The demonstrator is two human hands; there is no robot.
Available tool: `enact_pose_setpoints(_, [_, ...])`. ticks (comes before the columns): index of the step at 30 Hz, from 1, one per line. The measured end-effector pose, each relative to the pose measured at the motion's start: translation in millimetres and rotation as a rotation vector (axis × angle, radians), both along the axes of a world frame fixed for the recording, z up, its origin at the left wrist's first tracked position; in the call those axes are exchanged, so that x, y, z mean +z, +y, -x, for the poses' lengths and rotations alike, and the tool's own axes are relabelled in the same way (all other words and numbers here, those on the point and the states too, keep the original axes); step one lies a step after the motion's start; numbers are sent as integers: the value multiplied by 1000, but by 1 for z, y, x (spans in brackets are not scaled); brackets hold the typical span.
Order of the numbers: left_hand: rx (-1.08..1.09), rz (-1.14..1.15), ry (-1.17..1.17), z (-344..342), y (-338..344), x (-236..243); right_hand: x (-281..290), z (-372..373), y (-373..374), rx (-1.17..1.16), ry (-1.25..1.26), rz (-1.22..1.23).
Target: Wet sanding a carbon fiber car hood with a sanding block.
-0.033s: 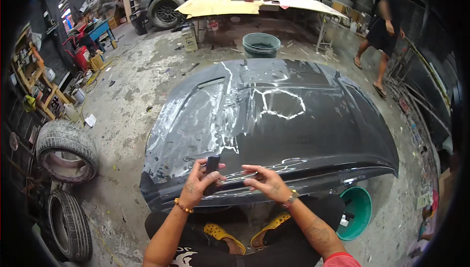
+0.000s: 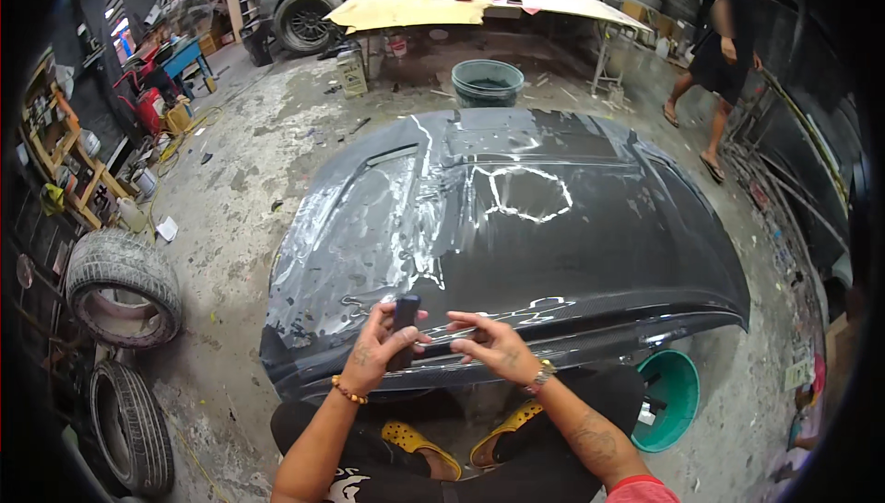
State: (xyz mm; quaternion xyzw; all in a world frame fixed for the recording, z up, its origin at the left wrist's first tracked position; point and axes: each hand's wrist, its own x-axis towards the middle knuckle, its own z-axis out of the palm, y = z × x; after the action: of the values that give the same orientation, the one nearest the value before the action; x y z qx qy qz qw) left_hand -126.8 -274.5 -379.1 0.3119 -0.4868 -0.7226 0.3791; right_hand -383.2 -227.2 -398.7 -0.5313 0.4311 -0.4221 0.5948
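Near the front edge of a dark, wet car hood (image 2: 516,263), my left hand (image 2: 383,346) grips a small dark rectangular block (image 2: 404,323), held upright between thumb and fingers. It looks like a sanding block, though its face is partly hidden by my hand. My right hand (image 2: 498,348) hovers just right of it, empty, fingers and thumb apart and pointing toward the block. Pale wet streaks cover the hood's left half, and a bright ring-shaped reflection sits right of the middle. Both hands are above the hood's near edge, by my knees.
A green bucket (image 2: 668,402) stands by my right knee, and a grey-green tub (image 2: 487,83) behind the hood. Two loose tires, one upper (image 2: 124,286) and one lower (image 2: 132,425), are at left. A covered worktable (image 2: 415,10) stands at the back. Another person (image 2: 728,42) is at far right.
The view has shifted slightly. My left hand keeps the block, which is turned a little, and my right hand has moved slightly left.
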Motion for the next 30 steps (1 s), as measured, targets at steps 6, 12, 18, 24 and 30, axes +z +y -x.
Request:
enact_pose_setpoints(6, [34, -226, 2, 33, 8, -20, -25, -25, -8, -66, -176, -190])
enact_pose_setpoints(12, [-37, -303, 31, 25, 5, -44, -37, -2, -19, -77, -176, -255])
enact_pose_setpoints(18, [89, -91, -112, 44, 13, -49, -48, 7, -21, 6, -196, -203])
enact_pose_setpoints(24, [96, -191, -24, 48, 14, -40, -53, 3, -20, 103, -236, -291])
enact_pose_setpoints(30, [153, -111, 76, 37, 19, -41, -44, -12, -12, 105, -218, -321])
